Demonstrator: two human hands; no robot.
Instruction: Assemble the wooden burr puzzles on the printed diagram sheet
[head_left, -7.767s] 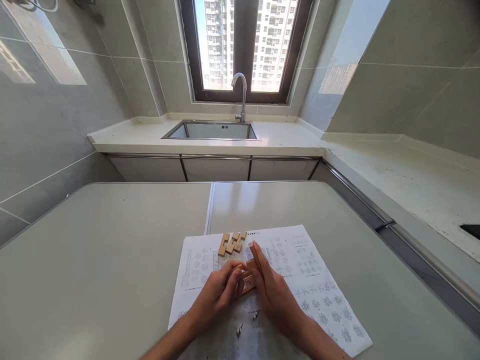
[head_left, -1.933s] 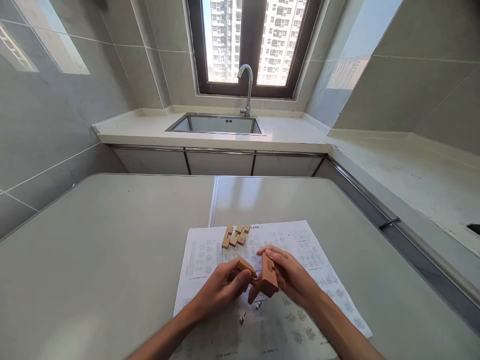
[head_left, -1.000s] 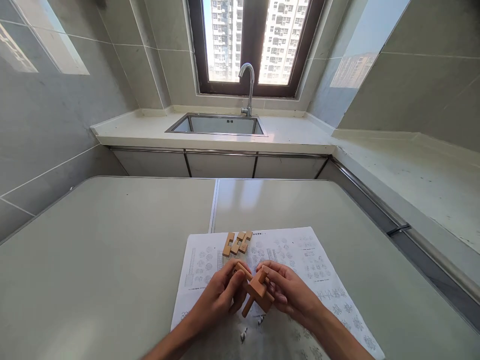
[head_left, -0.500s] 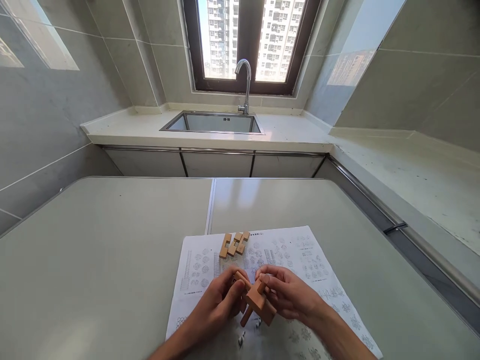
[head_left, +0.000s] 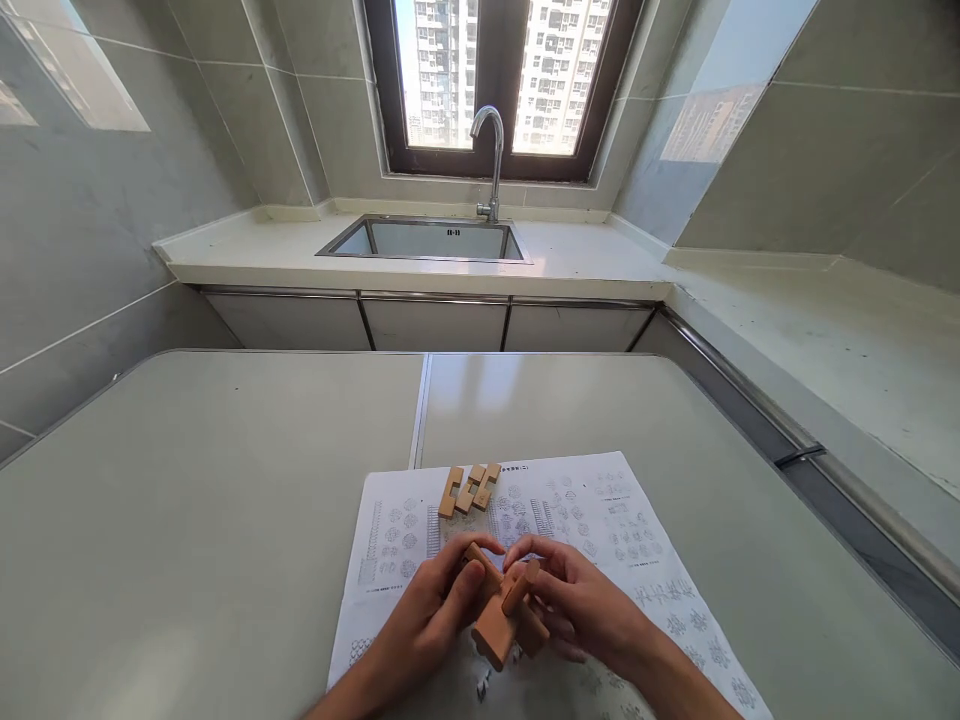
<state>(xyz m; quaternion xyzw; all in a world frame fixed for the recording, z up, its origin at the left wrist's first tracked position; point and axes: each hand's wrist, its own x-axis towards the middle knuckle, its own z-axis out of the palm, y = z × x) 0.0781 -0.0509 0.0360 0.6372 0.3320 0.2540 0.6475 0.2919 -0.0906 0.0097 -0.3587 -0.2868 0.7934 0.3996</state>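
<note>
Both hands hold a partly joined wooden puzzle [head_left: 504, 610] of crossed notched bars, a little above a printed instruction sheet [head_left: 600, 520] on the table. My left hand [head_left: 431, 620] pinches its left bar with curled fingers. My right hand [head_left: 581, 605] grips the right side, fingertips on an upright bar. Three loose notched wooden pieces [head_left: 468, 487] lie side by side on the sheet's far edge, just beyond my fingers.
The grey table [head_left: 210, 500] has a seam down its middle. Beyond it runs a white counter with a steel sink [head_left: 424, 240] and tap [head_left: 491, 160] under a window. A second counter [head_left: 825, 350] runs along the right wall.
Earlier both hands lay flat on a piece on the sheet. They have since lifted the joined bars, turned them, and brought them slightly lower and nearer. The loose pieces have not moved.
</note>
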